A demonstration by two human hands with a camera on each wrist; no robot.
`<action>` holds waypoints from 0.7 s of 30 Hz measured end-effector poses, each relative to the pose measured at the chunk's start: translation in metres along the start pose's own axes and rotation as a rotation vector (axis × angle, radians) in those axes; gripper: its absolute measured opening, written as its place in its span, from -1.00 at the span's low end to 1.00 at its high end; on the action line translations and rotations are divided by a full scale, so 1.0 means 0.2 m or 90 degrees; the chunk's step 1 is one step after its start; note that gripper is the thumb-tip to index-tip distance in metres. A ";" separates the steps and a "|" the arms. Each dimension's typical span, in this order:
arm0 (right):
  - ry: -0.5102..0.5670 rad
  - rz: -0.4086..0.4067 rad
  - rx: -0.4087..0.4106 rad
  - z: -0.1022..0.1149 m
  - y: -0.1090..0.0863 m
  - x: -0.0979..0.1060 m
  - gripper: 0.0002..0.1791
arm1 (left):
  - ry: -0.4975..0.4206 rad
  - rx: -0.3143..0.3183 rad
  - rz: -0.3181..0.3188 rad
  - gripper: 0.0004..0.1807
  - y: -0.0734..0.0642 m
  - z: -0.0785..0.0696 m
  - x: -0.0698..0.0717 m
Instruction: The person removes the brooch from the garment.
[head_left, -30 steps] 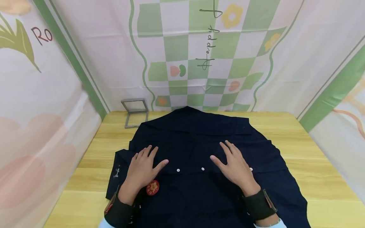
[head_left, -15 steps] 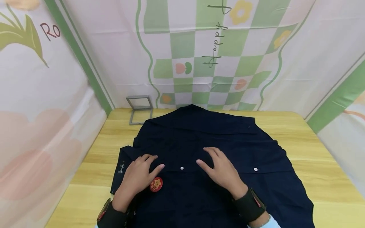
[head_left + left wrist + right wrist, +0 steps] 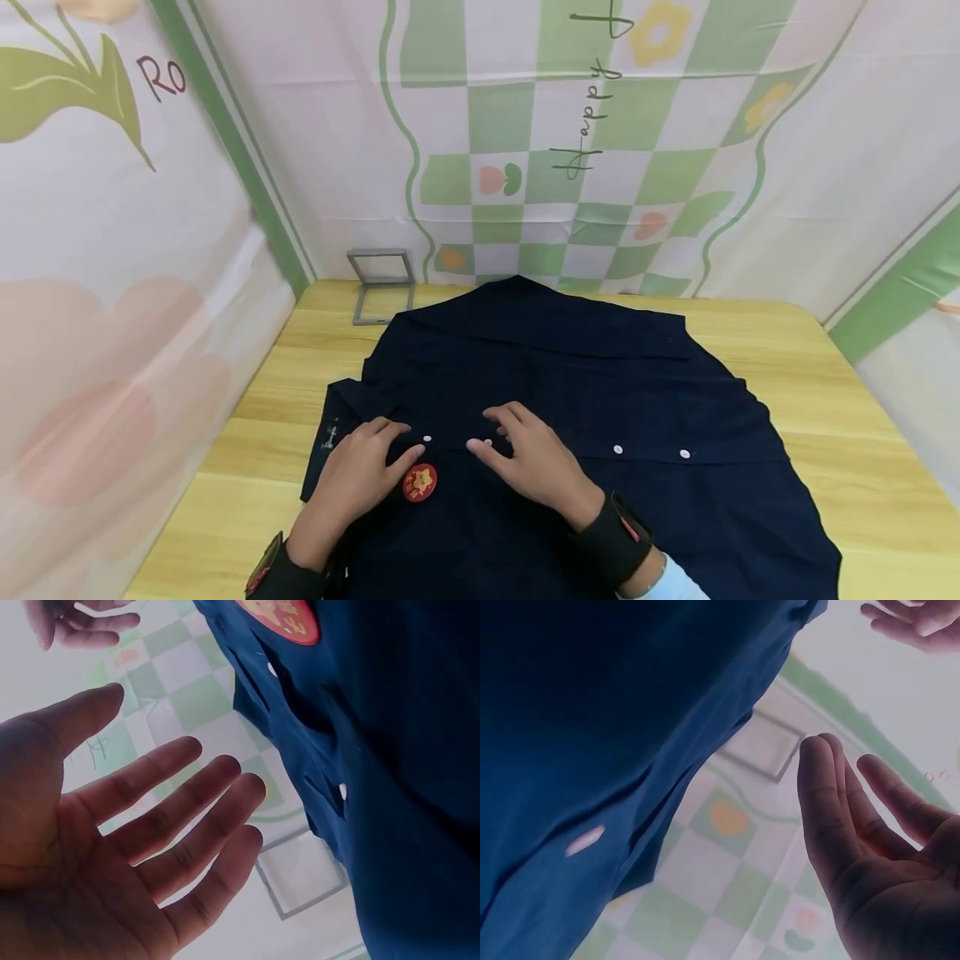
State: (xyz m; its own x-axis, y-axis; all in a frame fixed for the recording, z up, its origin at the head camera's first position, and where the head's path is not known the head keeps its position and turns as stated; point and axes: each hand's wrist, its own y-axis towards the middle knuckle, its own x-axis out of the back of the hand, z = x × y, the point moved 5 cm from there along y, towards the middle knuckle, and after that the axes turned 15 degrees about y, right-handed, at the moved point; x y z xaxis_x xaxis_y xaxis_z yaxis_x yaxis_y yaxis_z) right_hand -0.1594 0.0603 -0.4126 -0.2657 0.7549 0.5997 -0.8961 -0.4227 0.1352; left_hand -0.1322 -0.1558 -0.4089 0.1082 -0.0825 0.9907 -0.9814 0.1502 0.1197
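Observation:
A dark navy buttoned garment (image 3: 675,525) lies spread over the table, its small white buttons (image 3: 618,449) in a row across it. My left hand (image 3: 356,471) is over the garment's left part, beside a round red badge (image 3: 420,482) with a yellow star-like figure. In the left wrist view its fingers (image 3: 184,851) are spread and loosely bent, holding nothing. Over the middle of the garment is my right hand (image 3: 536,458), its fingertips near one of the buttons. The right wrist view shows its fingers (image 3: 829,802) fairly straight, with nothing in them, apart from the cloth.
A small grey hinged frame (image 3: 382,287) stands unfolded at the back left of the wood-patterned table (image 3: 862,483). Printed fabric walls (image 3: 300,150) enclose the table at the back and sides. Part of the garment's left side bears a whitish mark (image 3: 330,433).
My right hand has moved left across the garment, uncovering buttons on the right and coming closer to my left hand. The left hand has lowered slightly. The head view has shifted a little.

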 end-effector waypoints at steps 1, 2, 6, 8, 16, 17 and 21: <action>0.003 0.006 0.005 0.01 0.01 -0.02 -0.40 | -0.001 0.001 -0.003 -0.58 0.00 0.00 0.00; 0.005 0.014 0.010 0.02 0.02 -0.03 -0.39 | -0.004 0.002 -0.006 -0.59 0.00 0.01 0.00; 0.009 0.044 0.018 0.03 0.06 -0.09 -0.38 | -0.015 0.003 -0.020 -0.67 0.00 0.02 -0.02; 0.015 0.058 0.021 0.04 0.08 -0.12 -0.38 | -0.025 0.001 -0.025 -0.72 0.00 0.03 -0.03; 0.014 0.083 0.061 0.08 0.14 -0.21 -0.53 | -0.060 -0.014 -0.018 -0.83 0.02 0.06 -0.08; 0.010 0.088 0.066 0.09 0.14 -0.22 -0.56 | -0.063 -0.018 -0.016 -0.85 0.02 0.06 -0.09; -0.015 0.108 0.071 0.09 0.17 -0.26 -0.65 | -0.079 -0.031 -0.004 -0.89 0.04 0.06 -0.12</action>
State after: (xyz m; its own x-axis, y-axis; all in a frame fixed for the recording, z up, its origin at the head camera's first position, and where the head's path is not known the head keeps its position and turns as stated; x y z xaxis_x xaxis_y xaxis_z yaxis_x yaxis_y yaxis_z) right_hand -0.1686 -0.0024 -0.4255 -0.3995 0.6567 0.6396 -0.7938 -0.5968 0.1169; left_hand -0.1455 -0.1646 -0.4329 0.0905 -0.2038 0.9748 -0.9715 0.1975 0.1314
